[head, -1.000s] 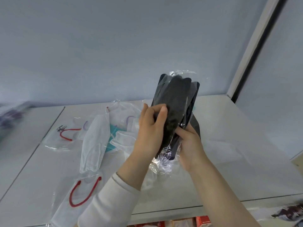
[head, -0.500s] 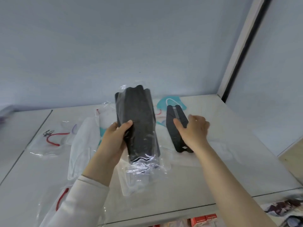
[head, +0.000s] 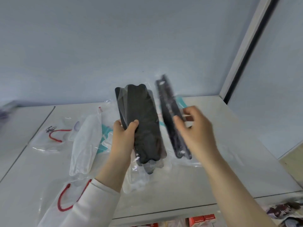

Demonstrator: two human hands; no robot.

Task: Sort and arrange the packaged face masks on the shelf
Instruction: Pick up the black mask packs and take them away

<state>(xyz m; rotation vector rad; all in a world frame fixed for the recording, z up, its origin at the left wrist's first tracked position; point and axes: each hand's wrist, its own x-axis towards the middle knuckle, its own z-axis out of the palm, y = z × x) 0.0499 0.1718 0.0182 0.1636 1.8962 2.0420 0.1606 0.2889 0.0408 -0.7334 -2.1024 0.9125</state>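
My left hand (head: 125, 138) grips a stack of black masks in clear wrappers (head: 141, 122), held upright above the white shelf (head: 246, 169). My right hand (head: 195, 128) holds one more black packaged mask (head: 172, 118), lifted off the shelf and seen edge-on, just right of the stack. A white packaged mask (head: 85, 145) lies flat to the left, with teal masks (head: 105, 135) partly under it and behind the stack. White masks with red ear loops lie at the far left (head: 54, 136) and near the front edge (head: 65, 200).
The shelf's back wall and a right side panel (head: 237, 66) close in the space. Below the front edge, red boxes (head: 201, 218) and printed packets (head: 282, 210) sit on a lower level. A seam (head: 32, 136) divides the shelf at the left.
My right hand has closed on the single black mask that lay on the shelf and lifted it up beside the stack. My left hand keeps the stack upright.
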